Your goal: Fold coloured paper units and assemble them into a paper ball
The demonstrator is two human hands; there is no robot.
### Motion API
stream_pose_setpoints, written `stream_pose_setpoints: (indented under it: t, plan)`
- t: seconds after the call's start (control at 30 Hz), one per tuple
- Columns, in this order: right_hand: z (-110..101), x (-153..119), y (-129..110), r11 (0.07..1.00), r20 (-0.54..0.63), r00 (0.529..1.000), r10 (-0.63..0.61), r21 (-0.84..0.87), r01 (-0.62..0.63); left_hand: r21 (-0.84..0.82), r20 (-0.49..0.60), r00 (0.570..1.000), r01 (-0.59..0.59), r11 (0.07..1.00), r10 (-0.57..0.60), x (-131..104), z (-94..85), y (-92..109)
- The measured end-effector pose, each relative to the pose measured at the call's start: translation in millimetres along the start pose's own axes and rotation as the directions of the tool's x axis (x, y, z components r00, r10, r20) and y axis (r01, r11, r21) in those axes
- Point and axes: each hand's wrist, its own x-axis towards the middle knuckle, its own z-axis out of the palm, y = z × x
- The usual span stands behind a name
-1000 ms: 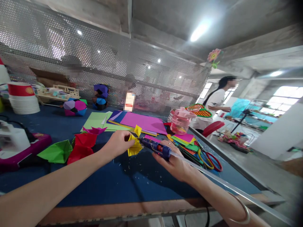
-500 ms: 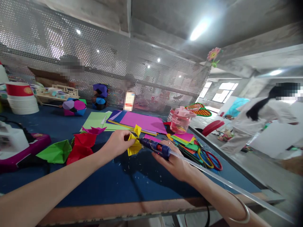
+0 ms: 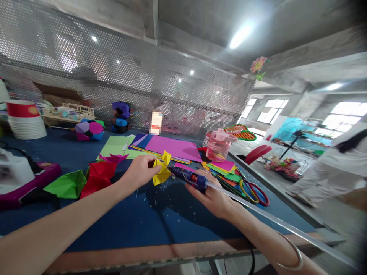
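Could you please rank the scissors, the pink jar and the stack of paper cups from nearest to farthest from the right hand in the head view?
From the right hand:
1. Scissors, just to its right on the table.
2. Pink jar, behind it, by the table's right edge.
3. Stack of paper cups, far across at the table's left end.

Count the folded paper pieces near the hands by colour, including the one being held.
Yellow: 1, pinched in the left hand, yellow piece, glue gun tip at it, held by the right hand
Red: 1, red piece
Green: 1, green piece
Magenta: 1, magenta piece
Total: 4
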Motion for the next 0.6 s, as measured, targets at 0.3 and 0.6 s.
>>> stream_pose_setpoints:
  t: [0.3,0.6]
  plan:
    - [0.0,-0.4,0.0,1.000,-0.012,1.000,-0.003,-0.027,0.003,-0.030,0.065,0.997,0.032,0.999,-0.030,-1.1,2.6,-1.2]
    - [-1.6,1.4,-2.5,0.996,-0.005,0.997,-0.081,-0.024,0.081,-0.024,0.057,0.998,0.020,1.000,-0.018,-0.8,1.4,1.1]
